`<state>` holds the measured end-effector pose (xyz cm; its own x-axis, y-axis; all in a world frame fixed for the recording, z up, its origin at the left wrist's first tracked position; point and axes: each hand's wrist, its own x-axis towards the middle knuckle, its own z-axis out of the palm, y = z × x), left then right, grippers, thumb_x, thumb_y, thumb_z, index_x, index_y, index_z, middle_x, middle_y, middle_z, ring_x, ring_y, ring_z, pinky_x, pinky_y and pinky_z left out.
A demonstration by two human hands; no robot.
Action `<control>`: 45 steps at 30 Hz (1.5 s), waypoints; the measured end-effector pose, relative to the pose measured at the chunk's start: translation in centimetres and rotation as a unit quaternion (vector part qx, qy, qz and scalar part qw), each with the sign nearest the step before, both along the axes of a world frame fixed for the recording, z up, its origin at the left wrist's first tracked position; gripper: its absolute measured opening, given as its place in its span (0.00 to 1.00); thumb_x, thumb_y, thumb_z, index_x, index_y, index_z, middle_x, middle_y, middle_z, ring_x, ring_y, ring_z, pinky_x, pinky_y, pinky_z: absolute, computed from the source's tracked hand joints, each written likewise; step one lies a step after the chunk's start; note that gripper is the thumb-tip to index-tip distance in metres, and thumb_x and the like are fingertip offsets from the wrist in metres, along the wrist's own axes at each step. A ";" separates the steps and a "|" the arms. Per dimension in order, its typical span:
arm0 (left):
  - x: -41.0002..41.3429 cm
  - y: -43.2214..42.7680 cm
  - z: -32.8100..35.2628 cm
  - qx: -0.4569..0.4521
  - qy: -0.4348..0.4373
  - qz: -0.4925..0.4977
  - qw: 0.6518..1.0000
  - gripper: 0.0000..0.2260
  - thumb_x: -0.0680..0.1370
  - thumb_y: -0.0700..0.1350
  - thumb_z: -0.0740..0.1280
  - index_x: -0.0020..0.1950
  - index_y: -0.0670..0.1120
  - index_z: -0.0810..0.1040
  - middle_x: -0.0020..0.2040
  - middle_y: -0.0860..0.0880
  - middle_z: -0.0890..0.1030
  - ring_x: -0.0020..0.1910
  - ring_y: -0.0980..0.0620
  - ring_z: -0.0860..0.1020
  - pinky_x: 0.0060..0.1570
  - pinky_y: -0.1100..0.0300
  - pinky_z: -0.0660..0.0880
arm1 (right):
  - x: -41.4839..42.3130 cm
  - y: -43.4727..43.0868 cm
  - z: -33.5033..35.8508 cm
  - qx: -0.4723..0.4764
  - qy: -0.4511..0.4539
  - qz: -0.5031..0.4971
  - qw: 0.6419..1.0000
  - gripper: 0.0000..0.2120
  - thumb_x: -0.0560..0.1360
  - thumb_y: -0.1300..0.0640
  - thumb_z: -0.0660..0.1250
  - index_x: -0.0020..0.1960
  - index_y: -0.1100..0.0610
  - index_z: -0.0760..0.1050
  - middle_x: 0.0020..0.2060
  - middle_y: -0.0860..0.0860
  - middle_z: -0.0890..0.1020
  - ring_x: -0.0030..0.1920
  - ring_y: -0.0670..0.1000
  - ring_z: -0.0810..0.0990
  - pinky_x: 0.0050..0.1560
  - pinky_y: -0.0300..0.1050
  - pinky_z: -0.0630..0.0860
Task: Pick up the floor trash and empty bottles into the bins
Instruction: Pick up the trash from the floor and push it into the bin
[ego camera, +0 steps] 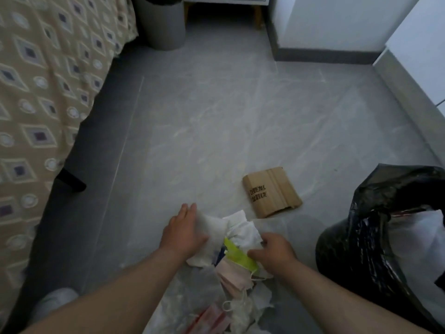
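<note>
Two bare hands meet at one heap of crumpled white tissues and wrappers (240,233) on the grey tiled floor (216,116). The left hand (185,233) presses it with straight fingers, and the right hand (274,251) grips its right edge with curled fingers. A flattened brown cardboard piece (271,191) lies just beyond, and a black plastic bin bag (361,242) stands to the right.

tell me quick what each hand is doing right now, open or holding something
Left hand: open, fingers straight, pressing against the side of the trash wad.
Right hand: fingers curled, gripping the same trash wad.
</note>
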<state>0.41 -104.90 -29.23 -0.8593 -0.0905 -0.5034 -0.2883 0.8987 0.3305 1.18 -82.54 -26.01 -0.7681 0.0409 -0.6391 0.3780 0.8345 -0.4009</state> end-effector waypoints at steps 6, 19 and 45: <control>-0.5 0.1 -0.1 -0.103 -0.017 -0.069 0.992 0.20 0.73 0.48 0.65 0.63 0.46 0.67 0.61 0.42 0.68 0.60 0.41 0.69 0.54 0.53 0.69 | -1.4 1.5 3.0 -0.046 0.010 -0.047 0.998 0.08 0.70 0.57 0.72 0.34 0.55 0.74 0.32 0.49 0.78 0.35 0.48 0.77 0.35 0.40 0.71; 3.2 -1.2 6.9 0.218 0.059 0.179 0.957 0.11 0.72 0.37 0.69 0.32 0.45 0.71 0.31 0.49 0.73 0.30 0.54 0.70 0.29 0.61 0.66 | -3.2 2.8 13.0 -0.251 0.081 -0.189 0.946 0.02 0.70 0.65 0.72 0.42 0.61 0.80 0.38 0.56 0.85 0.36 0.52 0.84 0.38 0.44 0.79; 2.8 26.1 24.7 0.528 -0.021 0.199 0.825 0.09 0.76 0.35 0.61 0.52 0.41 0.77 0.49 0.39 0.81 0.47 0.42 0.81 0.43 0.49 0.80 | 2.7 30.9 29.0 -0.578 0.205 -0.397 0.682 0.13 0.68 0.61 0.64 0.47 0.60 0.85 0.48 0.58 0.85 0.43 0.54 0.86 0.46 0.50 0.81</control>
<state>3.23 -78.77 -4.54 -0.8469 0.1459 -0.5113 -0.5228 -0.0524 0.8509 3.91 -51.59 2.96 -0.9212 0.1993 -0.3342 0.1843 -0.5330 -0.8258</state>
